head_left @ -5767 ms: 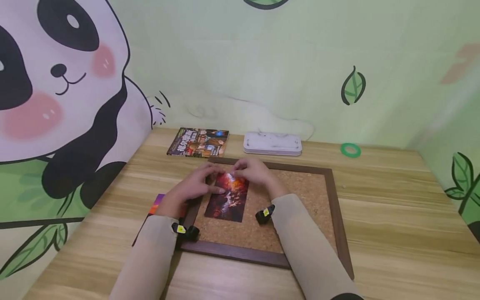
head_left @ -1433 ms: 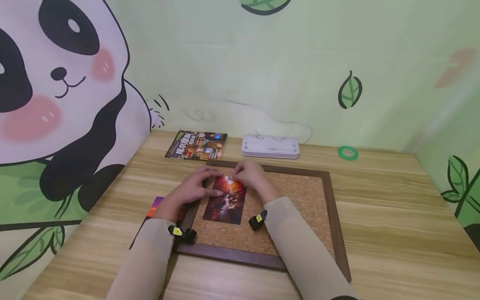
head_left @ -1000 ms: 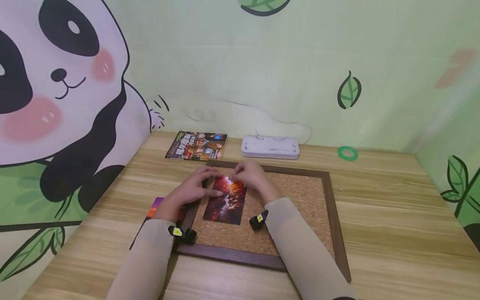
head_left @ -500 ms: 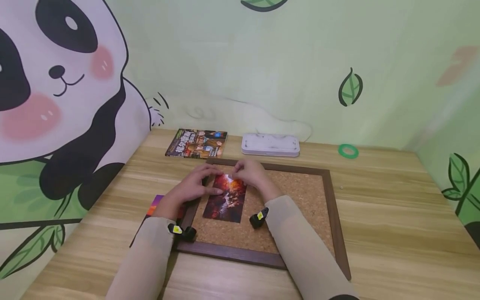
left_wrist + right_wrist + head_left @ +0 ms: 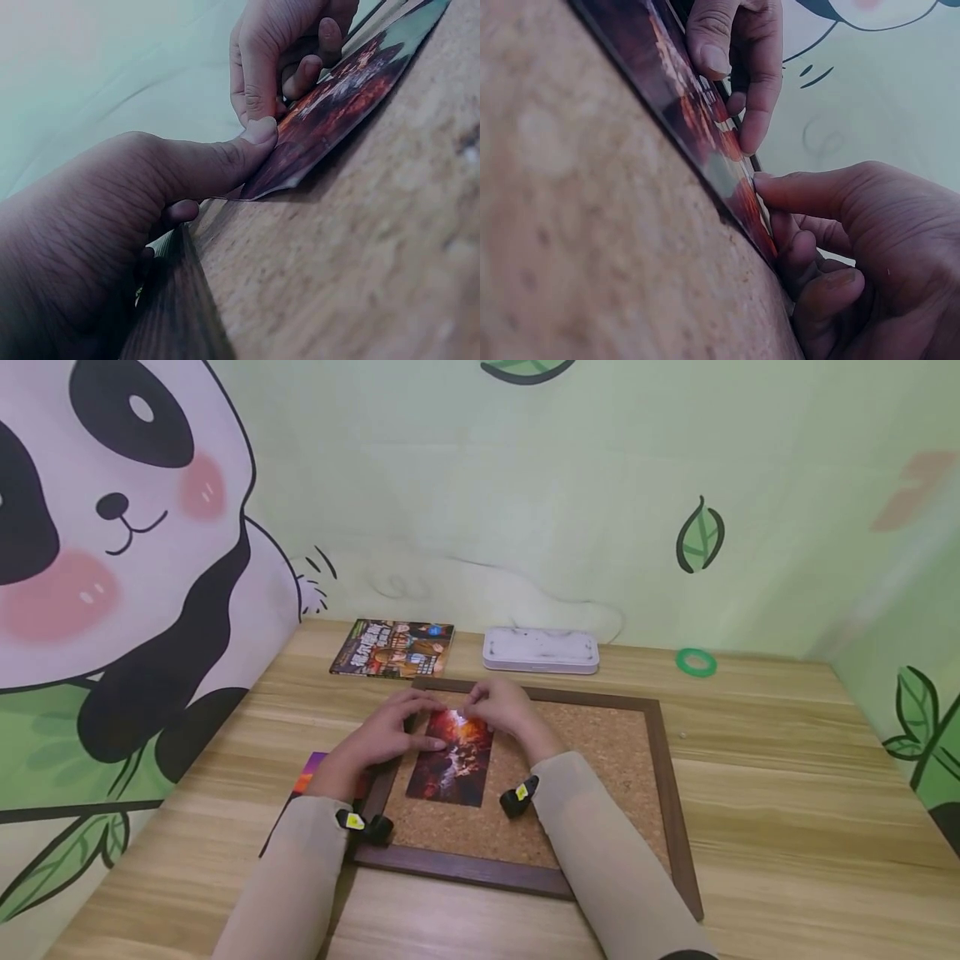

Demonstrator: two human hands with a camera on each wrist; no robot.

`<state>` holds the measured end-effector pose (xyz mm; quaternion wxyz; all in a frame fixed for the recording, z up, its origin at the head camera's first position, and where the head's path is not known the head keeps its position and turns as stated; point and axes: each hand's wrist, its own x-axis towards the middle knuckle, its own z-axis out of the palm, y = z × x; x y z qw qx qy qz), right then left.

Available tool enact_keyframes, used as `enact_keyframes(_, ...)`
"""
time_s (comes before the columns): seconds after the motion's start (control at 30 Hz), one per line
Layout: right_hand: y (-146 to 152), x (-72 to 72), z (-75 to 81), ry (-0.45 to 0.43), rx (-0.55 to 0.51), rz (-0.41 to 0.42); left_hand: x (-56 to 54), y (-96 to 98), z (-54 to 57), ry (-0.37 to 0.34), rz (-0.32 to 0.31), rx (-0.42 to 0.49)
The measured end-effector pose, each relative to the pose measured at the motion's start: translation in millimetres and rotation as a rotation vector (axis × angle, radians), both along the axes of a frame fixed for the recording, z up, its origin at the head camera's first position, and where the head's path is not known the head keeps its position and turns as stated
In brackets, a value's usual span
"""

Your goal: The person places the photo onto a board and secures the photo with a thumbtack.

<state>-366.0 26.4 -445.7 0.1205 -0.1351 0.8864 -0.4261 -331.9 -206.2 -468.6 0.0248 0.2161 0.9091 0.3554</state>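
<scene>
Flat on the left part of the cork board [image 5: 600, 760], the picture card [image 5: 452, 772] is laid with its long axis pointed away from the body. Its far edge is reached by both hands. The card is pressed by the left hand [image 5: 390, 727], its thumb outstretched. The right hand's [image 5: 506, 704] fingers are curled; what is pinched cannot be told.

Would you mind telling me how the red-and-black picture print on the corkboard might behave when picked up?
The picture print looks thin at its edge, so it is probably light and may flex. Its glossy highlight suggests a rather slippery face. Lying broad and flat, it seems unlikely to roll.
</scene>
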Motion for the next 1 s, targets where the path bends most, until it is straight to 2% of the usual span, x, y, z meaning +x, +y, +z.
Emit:
enact_keyframes(0.5, -1.8, -0.7, 2.2, 0.004, 0.005, -0.003, 0.8, 0.0, 2.9, 0.012, -0.002, 0.018)
enact_keyframes(0.67, -1.5, 0.5, 1.9, 0.009, 0.02, -0.001, -0.1, 0.0, 0.6, 0.016, -0.002, 0.02)
enact_keyframes(1.0, -1.7, 4.4, 3.9, 0.053, 0.032, 0.001, -0.6, -2.7, -2.6, -0.024, 0.025, 0.089)
